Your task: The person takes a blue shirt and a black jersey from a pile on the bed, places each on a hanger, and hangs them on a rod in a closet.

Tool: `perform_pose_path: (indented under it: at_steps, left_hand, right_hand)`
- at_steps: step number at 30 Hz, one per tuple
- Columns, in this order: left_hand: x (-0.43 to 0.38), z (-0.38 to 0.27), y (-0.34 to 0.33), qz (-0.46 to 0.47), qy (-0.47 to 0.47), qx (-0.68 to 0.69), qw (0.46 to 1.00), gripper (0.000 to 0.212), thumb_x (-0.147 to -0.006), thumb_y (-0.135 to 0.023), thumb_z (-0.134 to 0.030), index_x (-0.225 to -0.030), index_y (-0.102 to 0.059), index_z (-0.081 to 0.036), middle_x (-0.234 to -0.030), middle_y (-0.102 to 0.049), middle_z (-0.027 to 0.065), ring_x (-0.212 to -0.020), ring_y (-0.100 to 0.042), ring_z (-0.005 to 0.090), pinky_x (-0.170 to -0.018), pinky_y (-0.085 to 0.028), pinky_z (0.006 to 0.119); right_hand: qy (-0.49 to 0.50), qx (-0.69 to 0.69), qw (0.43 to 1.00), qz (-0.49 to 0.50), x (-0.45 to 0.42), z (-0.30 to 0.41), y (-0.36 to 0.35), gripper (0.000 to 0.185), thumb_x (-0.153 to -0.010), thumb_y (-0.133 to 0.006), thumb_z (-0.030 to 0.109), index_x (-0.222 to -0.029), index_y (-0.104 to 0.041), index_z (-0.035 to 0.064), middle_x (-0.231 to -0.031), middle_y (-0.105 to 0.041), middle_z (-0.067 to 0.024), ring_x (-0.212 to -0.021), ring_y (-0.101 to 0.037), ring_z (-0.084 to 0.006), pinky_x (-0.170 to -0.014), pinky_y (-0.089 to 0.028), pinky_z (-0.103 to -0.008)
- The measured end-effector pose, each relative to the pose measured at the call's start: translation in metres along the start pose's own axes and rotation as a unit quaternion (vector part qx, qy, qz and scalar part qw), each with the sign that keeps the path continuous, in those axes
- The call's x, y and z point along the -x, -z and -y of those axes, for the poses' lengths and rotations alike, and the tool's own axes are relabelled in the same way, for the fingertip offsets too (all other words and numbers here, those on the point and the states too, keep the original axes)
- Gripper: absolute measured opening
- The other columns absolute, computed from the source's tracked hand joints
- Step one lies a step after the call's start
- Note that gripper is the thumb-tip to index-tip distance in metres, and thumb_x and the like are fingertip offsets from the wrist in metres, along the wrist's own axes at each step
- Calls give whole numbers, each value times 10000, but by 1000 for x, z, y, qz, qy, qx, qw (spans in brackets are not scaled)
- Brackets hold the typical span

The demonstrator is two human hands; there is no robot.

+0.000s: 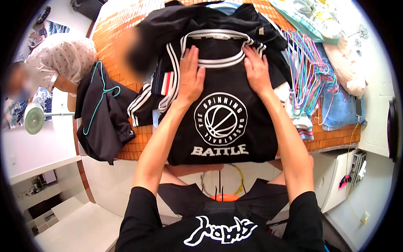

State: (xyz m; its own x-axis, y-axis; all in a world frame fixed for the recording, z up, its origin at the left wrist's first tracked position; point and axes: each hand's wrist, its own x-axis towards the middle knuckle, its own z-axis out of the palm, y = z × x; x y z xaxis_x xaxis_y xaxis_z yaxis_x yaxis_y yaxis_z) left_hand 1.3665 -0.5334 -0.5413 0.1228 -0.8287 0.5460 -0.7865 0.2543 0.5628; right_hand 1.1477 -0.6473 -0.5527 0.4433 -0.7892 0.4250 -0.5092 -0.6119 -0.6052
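Note:
A black sleeveless jersey (220,82) with white-striped trim and a white basketball print lies front side up before me, its lower edge at the bed's near edge. My left hand (191,74) rests flat on it beside the left side of the neckline. On the other side of the neckline, my right hand (257,69) lies with fingers extended on the trim. Neither hand is closed on cloth. Other dark garments (185,19) are heaped beyond the jersey, and a striped black garment (143,104) lies to its left.
Many coloured hangers (310,72) lie at the right, beside folded blue denim (338,110) and a phone (358,106). On the left, dark clothing (104,126) bears a teal hanger (102,91). Another person (63,56) leans over the bed there, near a green fan (34,118).

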Motion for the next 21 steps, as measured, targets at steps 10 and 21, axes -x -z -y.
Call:
perform_pose_path:
  at_steps: [10, 21]
  left_hand:
    - [159, -22, 89, 186, 72, -139, 970, 550, -921, -526, -200, -1447, -403, -94, -1543, -274, 170, -1426, -221, 392, -1159, -169, 506]
    - [241, -48, 77, 65, 306, -275, 909, 567, -1001, -378, -362, -1499, -294, -104, -1539, -257, 218, -1420, -177, 458, -1120, -107, 635]
  right_hand:
    - [24, 78, 995, 50, 138, 64, 89, 483, -888, -560, 111, -1368, -512, 109, -1452, -426, -171, -1379, -350, -348, -1140, -202, -519]
    - [-97, 205, 966, 127, 266, 35, 71, 574, -933, -484, 169, -1477, -325, 74, -1523, -275, -212, -1420, -233, -392, -1149, -157, -574]
